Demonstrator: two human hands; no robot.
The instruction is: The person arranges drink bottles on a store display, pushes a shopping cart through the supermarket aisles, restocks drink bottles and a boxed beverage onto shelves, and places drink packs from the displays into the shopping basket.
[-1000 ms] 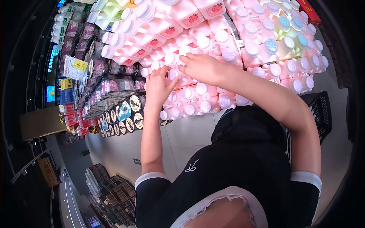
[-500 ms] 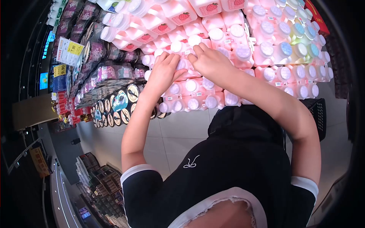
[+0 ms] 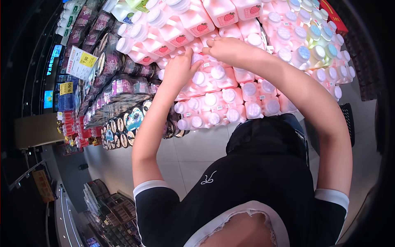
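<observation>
My left hand (image 3: 180, 66) reaches into rows of small pink bottles with white caps. Its fingers bend over the side of a pack of pink bottles (image 3: 210, 78), and the thumb lies across the near part. On the same pack's far right side, my right hand (image 3: 224, 48) has its fingers curled down, with the tips partly hidden. The two hands are close together, a few caps apart. Right behind them stand large pink jugs (image 3: 201, 26) with strawberry pictures. Nearer to me, another row of pink bottle packs (image 3: 222, 109) lines the display's front edge.
Dark-wrapped packs (image 3: 123, 88) and round-lidded tubs (image 3: 123, 127) are stacked on the left, beside price tags (image 3: 81, 62). Bottles with blue and yellow-green caps (image 3: 319, 51) stand at the right. A black basket-like thing (image 3: 347, 119) is near my right elbow.
Both hands have moved away from me, closer to the large jugs, and the bottles between them appear shifted back too. The view has tilted slightly, showing the display lower.
</observation>
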